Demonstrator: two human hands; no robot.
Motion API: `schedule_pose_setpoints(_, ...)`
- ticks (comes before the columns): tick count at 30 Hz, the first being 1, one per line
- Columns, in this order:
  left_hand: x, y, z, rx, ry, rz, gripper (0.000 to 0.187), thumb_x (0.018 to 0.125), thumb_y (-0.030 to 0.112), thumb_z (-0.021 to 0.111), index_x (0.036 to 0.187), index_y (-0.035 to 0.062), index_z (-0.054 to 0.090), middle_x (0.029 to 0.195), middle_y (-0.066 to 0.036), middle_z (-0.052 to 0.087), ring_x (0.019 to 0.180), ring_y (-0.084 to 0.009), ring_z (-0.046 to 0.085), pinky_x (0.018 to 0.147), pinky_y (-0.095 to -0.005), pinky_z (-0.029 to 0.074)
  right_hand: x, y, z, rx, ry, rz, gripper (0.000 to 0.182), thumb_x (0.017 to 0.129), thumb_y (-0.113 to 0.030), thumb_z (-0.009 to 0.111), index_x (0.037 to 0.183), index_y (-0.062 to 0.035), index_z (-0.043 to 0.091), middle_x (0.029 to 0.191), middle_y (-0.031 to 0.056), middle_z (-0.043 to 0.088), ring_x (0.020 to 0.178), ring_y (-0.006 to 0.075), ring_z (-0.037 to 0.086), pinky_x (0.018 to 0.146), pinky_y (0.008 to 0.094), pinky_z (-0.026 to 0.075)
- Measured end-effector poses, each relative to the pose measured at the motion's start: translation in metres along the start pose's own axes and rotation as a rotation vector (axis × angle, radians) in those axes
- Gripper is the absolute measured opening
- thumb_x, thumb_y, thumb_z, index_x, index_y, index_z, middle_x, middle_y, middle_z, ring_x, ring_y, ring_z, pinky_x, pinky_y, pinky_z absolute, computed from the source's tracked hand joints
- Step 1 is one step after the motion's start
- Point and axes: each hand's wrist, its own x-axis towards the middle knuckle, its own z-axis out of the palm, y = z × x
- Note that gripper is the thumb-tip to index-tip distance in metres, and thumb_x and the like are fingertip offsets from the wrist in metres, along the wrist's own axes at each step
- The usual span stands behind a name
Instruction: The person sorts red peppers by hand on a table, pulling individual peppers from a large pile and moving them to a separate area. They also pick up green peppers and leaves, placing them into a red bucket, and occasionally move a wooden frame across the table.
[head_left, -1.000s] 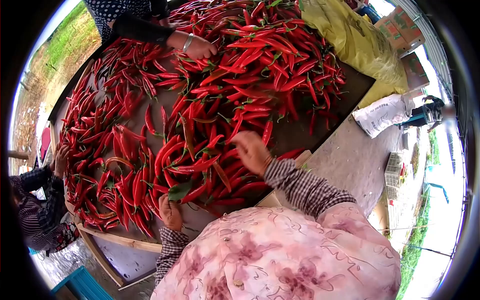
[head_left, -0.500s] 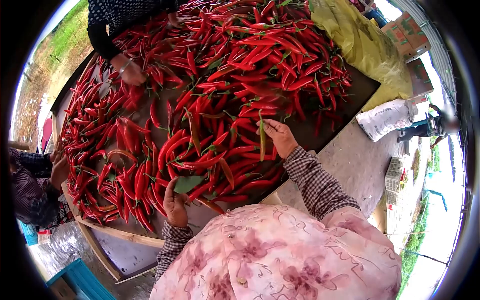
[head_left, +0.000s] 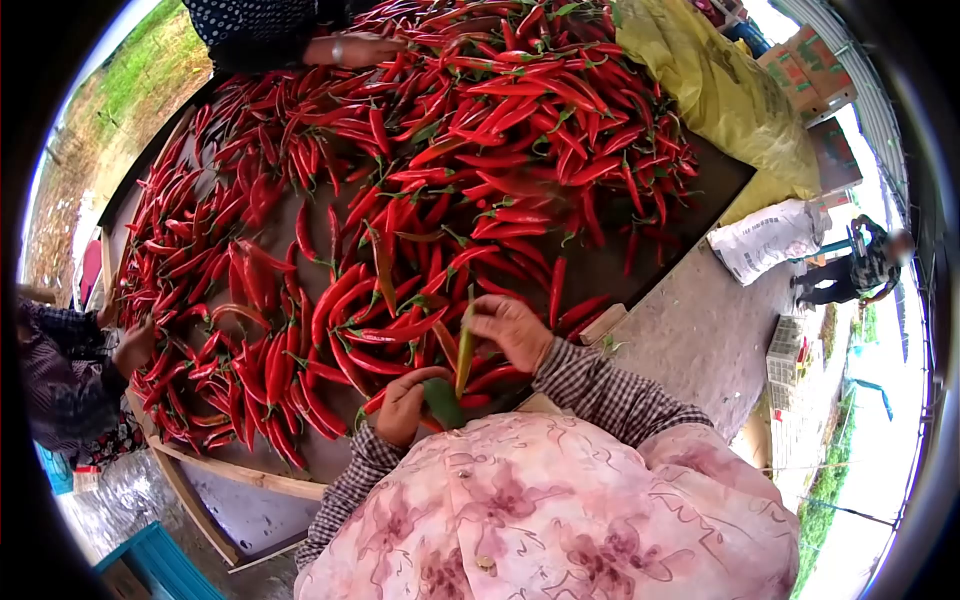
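Between the fingertips of my right hand (head_left: 512, 330) hangs a yellowish-green chili pepper (head_left: 465, 352), held upright by its upper part. My left hand (head_left: 402, 408) is closed on a dark green leaf (head_left: 442, 403), just left of the pepper and close to my apron. Beneath both hands, red chili peppers (head_left: 380, 335) lie loosely spread over a dark-topped table. A taller heap of red chili peppers (head_left: 560, 110) covers its far side.
A co-worker's hand (head_left: 365, 50) reaches over the far edge, and another co-worker's hand (head_left: 133, 348) is at the left edge. A yellow sheet (head_left: 720, 90) and a white sack (head_left: 768, 240) lie to the right. A person (head_left: 865, 262) stands beyond. A blue crate (head_left: 160, 565) sits lower left.
My right hand has brought the green chili pepper left and down, while my left hand has moved right with the leaf. The far co-worker's hand has shifted right.
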Motion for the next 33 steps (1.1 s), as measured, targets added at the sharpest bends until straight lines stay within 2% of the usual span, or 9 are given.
schedule_pose_setpoints(8, 0.000, -0.007, 0.012, -0.210, -0.170, -0.137, 0.031, 0.096, 0.016, 0.043, 0.120, -0.0012, 0.051, 0.108, -0.005, 0.060, 0.096, -0.0118, 0.055, 0.084, -0.0244, 0.043, -0.006, 0.017, 0.002, -0.499, -0.205, -0.186, 0.017, 0.082, -0.011, 0.066, 0.092, -0.0008, 0.058, 0.079, 0.0014, 0.056, 0.074, 0.0068, 0.052, 0.066, 0.0233, 0.044)
schedule_pose_setpoints(11, -0.013, -0.010, 0.004, -0.083, -0.102, -0.095, 0.028, 0.096, 0.015, 0.041, 0.115, -0.0009, 0.053, 0.102, -0.004, 0.061, 0.095, -0.0101, 0.054, 0.083, -0.0226, 0.042, 0.010, -0.022, -0.038, -1.079, 0.310, -0.647, 0.013, 0.077, -0.013, 0.068, 0.084, -0.0050, 0.060, 0.080, 0.0096, 0.057, 0.073, 0.0174, 0.057, 0.066, 0.0305, 0.046)
schedule_pose_setpoints(12, -0.017, -0.013, 0.003, 0.041, -0.062, 0.019, 0.027, 0.097, 0.015, 0.040, 0.113, -0.0006, 0.054, 0.097, -0.004, 0.061, 0.091, -0.0102, 0.054, 0.081, -0.0231, 0.043, 0.015, -0.041, -0.049, -0.808, 0.497, -0.535, 0.018, 0.076, -0.016, 0.069, 0.087, -0.0048, 0.059, 0.081, 0.0092, 0.057, 0.075, 0.0207, 0.057, 0.069, 0.0306, 0.047)
schedule_pose_setpoints(15, -0.046, -0.018, -0.009, 0.358, 0.083, 0.106, 0.027, 0.098, 0.020, 0.038, 0.106, 0.0003, 0.054, 0.083, -0.002, 0.057, 0.077, -0.0101, 0.052, 0.070, -0.0243, 0.043, 0.060, -0.067, -0.150, -1.217, 0.997, -0.563, 0.043, 0.077, -0.028, 0.070, 0.109, -0.0032, 0.055, 0.110, 0.0170, 0.057, 0.105, 0.0280, 0.052, 0.089, 0.0385, 0.042)
schedule_pose_setpoints(18, -0.072, -0.023, -0.015, 0.063, 0.229, -0.048, 0.033, 0.098, 0.031, 0.038, 0.101, 0.0033, 0.055, 0.073, 0.000, 0.052, 0.063, -0.0068, 0.046, 0.057, -0.0213, 0.038, 0.101, -0.066, -0.163, -0.965, 0.974, -0.287, 0.069, 0.073, -0.048, 0.069, 0.128, -0.0135, 0.046, 0.127, 0.0203, 0.047, 0.115, 0.0343, 0.047, 0.093, 0.0431, 0.040)
schedule_pose_setpoints(20, -0.084, -0.021, -0.019, 0.066, 0.417, 0.038, 0.033, 0.098, 0.032, 0.038, 0.100, 0.0039, 0.056, 0.071, 0.001, 0.051, 0.061, -0.0065, 0.045, 0.056, -0.0215, 0.037, 0.106, -0.076, -0.103, -1.526, 0.973, 0.178, 0.083, 0.072, -0.064, 0.060, 0.140, -0.0291, 0.028, 0.142, 0.0231, 0.027, 0.126, 0.0398, 0.033, 0.103, 0.0503, 0.028)
schedule_pose_setpoints(23, -0.095, -0.028, -0.038, -0.036, 0.733, 0.141, 0.034, 0.098, 0.034, 0.037, 0.100, 0.0050, 0.055, 0.068, 0.000, 0.051, 0.056, -0.0073, 0.045, 0.051, -0.0223, 0.037, 0.145, -0.064, -0.109, -1.355, 0.399, 0.092, 0.088, 0.068, -0.072, 0.056, 0.141, -0.0373, 0.021, 0.145, 0.0236, 0.019, 0.129, 0.0438, 0.026, 0.106, 0.0562, 0.018)
schedule_pose_setpoints(25, -0.097, -0.029, -0.050, -0.165, 0.972, 0.258, 0.035, 0.098, 0.034, 0.035, 0.104, 0.0027, 0.051, 0.068, -0.003, 0.051, 0.053, -0.0107, 0.045, 0.049, -0.0250, 0.038, 0.135, -0.069, -0.047, -1.455, 0.500, 0.237, 0.092, 0.067, -0.070, 0.059, 0.142, -0.0367, 0.018, 0.145, 0.0232, 0.020, 0.130, 0.0458, 0.023, 0.104, 0.0593, 0.017)
schedule_pose_setpoints(33, -0.072, -0.044, -0.021, 0.005, 0.732, 0.013, 0.034, 0.099, 0.031, 0.035, 0.116, 0.0037, 0.047, 0.093, -0.008, 0.061, 0.058, -0.0144, 0.058, 0.054, -0.0266, 0.048, 0.137, -0.032, -0.007, -1.450, 0.445, 0.010, 0.063, 0.068, -0.063, 0.061, 0.120, -0.0306, 0.046, 0.129, 0.0173, 0.042, 0.121, 0.0452, 0.032, 0.099, 0.0600, 0.024)
